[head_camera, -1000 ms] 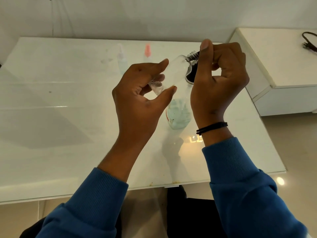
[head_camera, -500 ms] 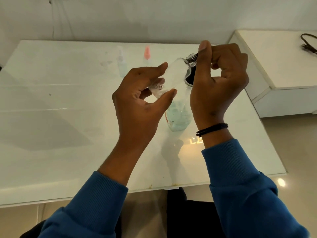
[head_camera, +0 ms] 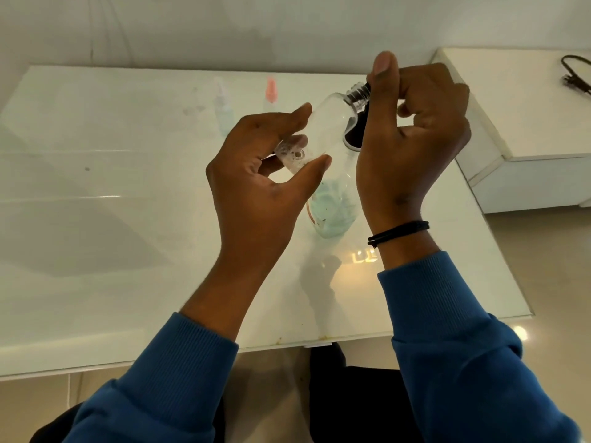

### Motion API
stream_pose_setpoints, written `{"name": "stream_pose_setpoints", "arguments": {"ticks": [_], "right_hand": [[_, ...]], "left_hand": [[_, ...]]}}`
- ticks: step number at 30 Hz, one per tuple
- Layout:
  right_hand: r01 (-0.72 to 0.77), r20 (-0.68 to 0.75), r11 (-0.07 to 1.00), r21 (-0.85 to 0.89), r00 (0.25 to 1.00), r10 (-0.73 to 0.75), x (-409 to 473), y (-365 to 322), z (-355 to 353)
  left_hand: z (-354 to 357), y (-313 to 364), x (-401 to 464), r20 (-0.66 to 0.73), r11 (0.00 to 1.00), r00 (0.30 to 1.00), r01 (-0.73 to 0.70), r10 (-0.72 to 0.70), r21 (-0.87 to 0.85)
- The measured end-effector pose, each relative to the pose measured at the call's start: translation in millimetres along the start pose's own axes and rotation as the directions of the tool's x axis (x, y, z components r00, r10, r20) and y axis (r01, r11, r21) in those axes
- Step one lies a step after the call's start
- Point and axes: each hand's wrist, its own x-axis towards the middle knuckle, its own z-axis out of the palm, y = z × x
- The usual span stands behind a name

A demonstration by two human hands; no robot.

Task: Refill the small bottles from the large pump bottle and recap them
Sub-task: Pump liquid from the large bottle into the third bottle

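The person is holding a small clear plastic bottle (head_camera: 323, 129) tilted in the air above the white glossy bench (head_camera: 128, 219), base toward the camera and threaded neck pointing up and away. The left hand (head_camera: 262, 187) is gripping the bottle's lower body between thumb and fingers. The right hand (head_camera: 412, 135) is pinching at the neck, thumb upright against the threads; its grip looks closed on the bottle's top or on a cap there, though which of the two is hidden behind the fingers. A trace of foam is clinging inside the base, so the bottle seems nearly empty.

This reads as the uncapping step before a refill, or possibly recapping; the pictures are not settling it. Beneath the hands, a large clear bottle holding pale green liquid (head_camera: 332, 212) is standing on the bench, its top hidden. Next the small bottle's mouth is needing to come upright under that bottle's outlet, held steady so nothing spills.

Two small spray bottles, one pale (head_camera: 222, 107) and one with a pink cap (head_camera: 271, 91), are standing well back on the bench.

Compared with a second ago, both hands are keeping the same hold; the bottle's tilt is barely changing.
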Motion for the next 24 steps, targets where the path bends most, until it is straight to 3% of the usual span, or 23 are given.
{"name": "stream_pose_setpoints", "arguments": {"ticks": [24], "right_hand": [[-0.017, -0.027, 0.999, 0.041, 0.999, 0.018, -10.4, 1.7, 2.4]], "left_hand": [[1.1, -0.2, -2.3, 0.001, 1.000, 1.000, 0.014, -0.014, 0.006]]}}
